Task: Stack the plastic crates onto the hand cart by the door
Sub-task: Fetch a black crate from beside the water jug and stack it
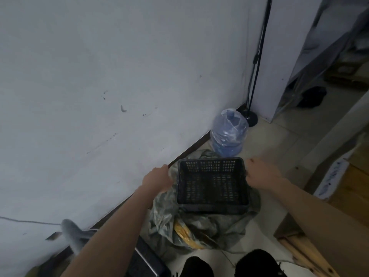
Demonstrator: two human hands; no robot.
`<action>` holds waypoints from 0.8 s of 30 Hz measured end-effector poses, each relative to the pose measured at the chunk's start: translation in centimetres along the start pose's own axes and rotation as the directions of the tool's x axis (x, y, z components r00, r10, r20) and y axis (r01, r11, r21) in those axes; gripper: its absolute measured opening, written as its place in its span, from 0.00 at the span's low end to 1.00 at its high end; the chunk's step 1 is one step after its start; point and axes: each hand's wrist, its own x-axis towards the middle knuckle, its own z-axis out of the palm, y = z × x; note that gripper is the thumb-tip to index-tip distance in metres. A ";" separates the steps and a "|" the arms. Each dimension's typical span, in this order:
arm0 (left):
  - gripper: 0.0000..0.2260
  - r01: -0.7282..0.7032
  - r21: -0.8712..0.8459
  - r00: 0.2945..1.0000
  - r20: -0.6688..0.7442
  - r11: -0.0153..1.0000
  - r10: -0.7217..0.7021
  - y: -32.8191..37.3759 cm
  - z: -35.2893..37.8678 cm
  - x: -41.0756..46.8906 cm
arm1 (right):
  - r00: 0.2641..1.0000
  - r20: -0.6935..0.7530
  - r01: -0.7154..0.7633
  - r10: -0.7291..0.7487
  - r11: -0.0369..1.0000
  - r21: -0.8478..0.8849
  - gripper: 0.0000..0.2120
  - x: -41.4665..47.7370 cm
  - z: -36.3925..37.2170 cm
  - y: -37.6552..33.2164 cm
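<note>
Storeroom: water jug [228, 132], bagged goods [165, 208].

text: none legible | white strip [330, 177]: marks, perhaps writing, blurred

the crate [212, 182] is of matt black plastic, with perforated walls. the crumpled sheet [165, 212] is thin grey-green plastic, slightly shiny. the water jug [228, 132] is of translucent blue plastic, wrapped in glossy clear film. the wall [99, 76] is matt white, scuffed. the floor tiles [269, 140] look smooth; the planks [311, 254] are bare wood.
</note>
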 end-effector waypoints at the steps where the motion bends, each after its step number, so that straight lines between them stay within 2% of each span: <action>1: 0.19 0.006 -0.001 1.000 0.000 1.000 -0.006 0.2 1.7 1.3 | 1.000 0.010 0.019 -0.019 1.000 -0.004 0.17 1.0 2.2 0.8; 5: 0.24 0.031 -0.011 0.999 0.040 0.999 -0.030 0.5 8.9 6.1 | 0.996 0.083 0.046 -0.044 0.999 -0.021 0.16 4.6 10.7 4.4; 9: 0.23 0.075 -0.012 0.996 0.046 0.997 -0.075 0.0 15.8 10.9 | 0.996 0.086 -0.012 0.020 0.996 -0.088 0.15 7.7 18.2 7.0; 14: 0.17 0.133 -0.047 0.991 -0.004 0.990 -0.133 -2.1 24.7 17.1 | 0.995 0.043 -0.079 0.089 0.976 -0.203 0.15 12.0 26.1 8.7; 17: 0.13 0.195 -0.071 0.976 -0.081 0.978 -0.200 -4.0 29.7 20.5 | 0.994 0.036 -0.090 0.098 0.978 -0.186 0.15 15.1 31.2 9.8; 21: 0.19 0.234 -0.058 0.959 -0.153 0.971 -0.240 -6.4 36.4 25.1 | 0.990 0.004 -0.137 0.139 0.981 -0.138 0.15 19.9 38.4 11.0; 24: 0.21 0.264 -0.070 0.949 -0.159 0.962 -0.272 -7.4 40.6 28.0 | 0.986 -0.060 -0.159 0.153 0.981 -0.107 0.21 22.5 42.2 12.0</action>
